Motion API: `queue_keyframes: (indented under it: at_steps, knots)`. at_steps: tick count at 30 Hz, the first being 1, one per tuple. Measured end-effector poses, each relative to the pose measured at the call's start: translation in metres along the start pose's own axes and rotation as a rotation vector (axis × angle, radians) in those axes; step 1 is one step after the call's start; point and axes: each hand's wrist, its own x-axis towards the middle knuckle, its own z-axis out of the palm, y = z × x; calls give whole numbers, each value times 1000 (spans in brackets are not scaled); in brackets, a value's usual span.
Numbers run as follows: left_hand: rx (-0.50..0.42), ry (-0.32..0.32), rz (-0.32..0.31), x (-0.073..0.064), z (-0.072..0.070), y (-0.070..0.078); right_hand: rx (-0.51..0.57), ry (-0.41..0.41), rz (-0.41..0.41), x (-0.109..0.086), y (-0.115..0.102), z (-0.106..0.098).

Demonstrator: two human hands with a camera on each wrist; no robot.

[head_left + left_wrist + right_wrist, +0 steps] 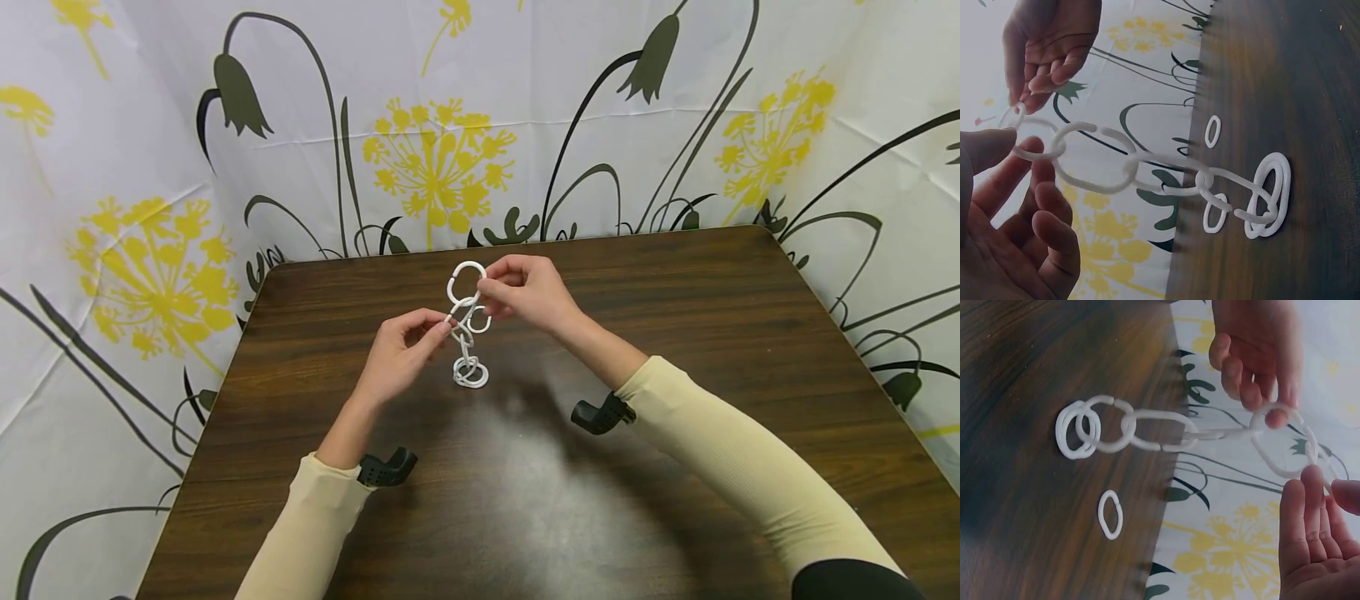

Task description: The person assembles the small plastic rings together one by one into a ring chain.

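Observation:
A chain of white plastic links (466,342) hangs between my hands and the table, its lowest links gathered in a small pile (1282,181) on the wood. With thumb and fingertips my left hand (401,354) pinches a link near the top of the chain. Above and to the right, my right hand (534,292) pinches the large C-shaped top link (469,265), which has a gap in its side. In the right wrist view, that hand's fingers (1294,519) are mostly straight, with the link at their tips. The exact joint between the upper links is partly covered by fingertips.
Separate white links lie on the dark wooden table (315,333): one link (1212,131) and another link (1214,215) in the left wrist view. A white curtain (300,167) with yellow and grey flowers stands behind the table's far edge and along its sides.

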Motion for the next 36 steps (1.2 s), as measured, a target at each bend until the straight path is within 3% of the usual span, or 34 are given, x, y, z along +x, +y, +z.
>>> queue_keyframes:
  at_steps: [5,12,18,21,25,30,32,36]
  knots:
    - [-21,40,15,3,-1,4,48,-56,15,-2,1,6]
    - [-147,124,-3,13,3,-28,18,-100,14,-4,3,9]
    - [-222,159,-7,13,2,-29,-59,-144,-23,-1,11,6]
    - [-229,160,-7,13,2,-29,-232,-132,-96,3,23,1]
    - [-237,156,-13,13,1,-30,-581,-132,-179,6,50,-6]
    - [-238,142,-17,13,0,-31,-942,-249,-233,5,84,-11]
    - [-238,136,-16,13,0,-32,-1055,-293,-259,5,95,-11]
    - [-231,135,-16,12,-1,-33,-1165,-362,-301,5,111,-9]
